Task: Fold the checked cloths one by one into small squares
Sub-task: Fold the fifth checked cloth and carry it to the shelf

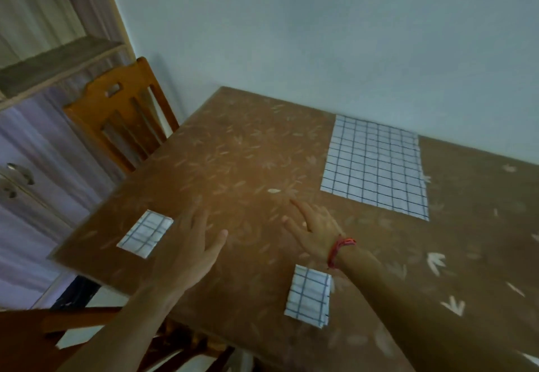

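Brown table: flat checked cloth lies beyond right grip, apart.

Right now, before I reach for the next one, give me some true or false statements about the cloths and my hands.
1. The left folded cloth and the front folded cloth both lie on the table. True.
2. The large checked cloth lies spread flat at the table's far side. True.
3. The left hand pinches the left folded cloth. False: it is open, holds nothing and is beside that cloth.
4. The red wristband is on the left wrist. False: it is on the right wrist.
5. The right hand rests on the large checked cloth. False: it is open and apart from that cloth.
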The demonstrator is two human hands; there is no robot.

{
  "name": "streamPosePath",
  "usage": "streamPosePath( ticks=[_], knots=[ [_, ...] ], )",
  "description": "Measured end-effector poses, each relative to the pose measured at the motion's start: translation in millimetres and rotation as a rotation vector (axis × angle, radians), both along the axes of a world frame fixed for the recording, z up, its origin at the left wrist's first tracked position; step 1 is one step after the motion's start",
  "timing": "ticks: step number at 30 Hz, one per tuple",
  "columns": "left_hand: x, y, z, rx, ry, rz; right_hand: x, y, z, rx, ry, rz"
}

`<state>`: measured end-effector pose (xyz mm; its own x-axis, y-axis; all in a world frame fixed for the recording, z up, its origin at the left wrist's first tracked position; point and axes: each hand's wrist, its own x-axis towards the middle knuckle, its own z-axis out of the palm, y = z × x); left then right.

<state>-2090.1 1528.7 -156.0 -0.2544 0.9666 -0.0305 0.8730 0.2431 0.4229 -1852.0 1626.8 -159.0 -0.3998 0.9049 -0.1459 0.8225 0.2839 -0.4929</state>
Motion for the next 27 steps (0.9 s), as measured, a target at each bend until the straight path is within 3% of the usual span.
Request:
streamPosePath(
  ticks=[16,27],
  knots=[
    [166,29,37,0.091,0.139,-0.434,204,-71,40,0.071,-0.136,-0.289],
    [213,52,22,0.069,0.151,-0.561,247,-64,29,0.043,-0.186,-0.372]
  ],
)
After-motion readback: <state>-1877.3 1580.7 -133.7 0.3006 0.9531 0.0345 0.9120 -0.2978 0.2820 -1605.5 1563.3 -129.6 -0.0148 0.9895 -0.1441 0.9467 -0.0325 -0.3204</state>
